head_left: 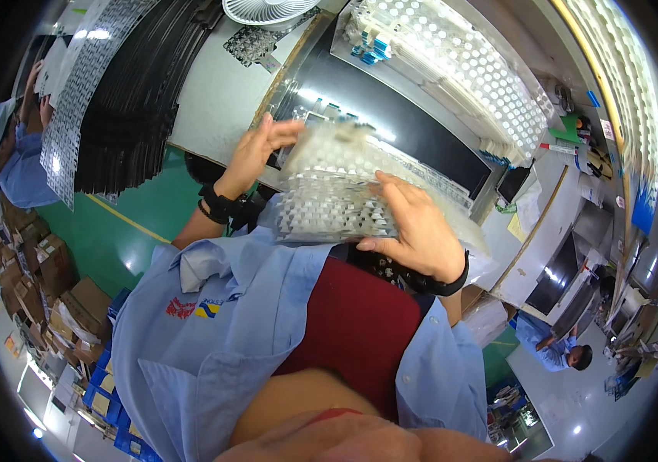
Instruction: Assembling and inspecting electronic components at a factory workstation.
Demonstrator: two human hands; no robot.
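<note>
Head view: clear, dimpled, seemingly stacked plastic trays (329,192) between hands.

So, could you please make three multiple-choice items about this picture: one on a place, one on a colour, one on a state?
1. Where is the white fan?
A. at the top edge, past the worktable
B. on the green floor
C. among the cardboard boxes

2. What colour are the bands on both wrists?
A. white
B. black
C. yellow

3. How is the stack of clear blister trays held?
A. lying flat, untouched
B. in the left hand only
C. between both hands

Answers:
1 A, the fan shows at the top, beyond the table.
2 B, both bands are black.
3 C, the left hand and the right hand both grip the stack.
</note>
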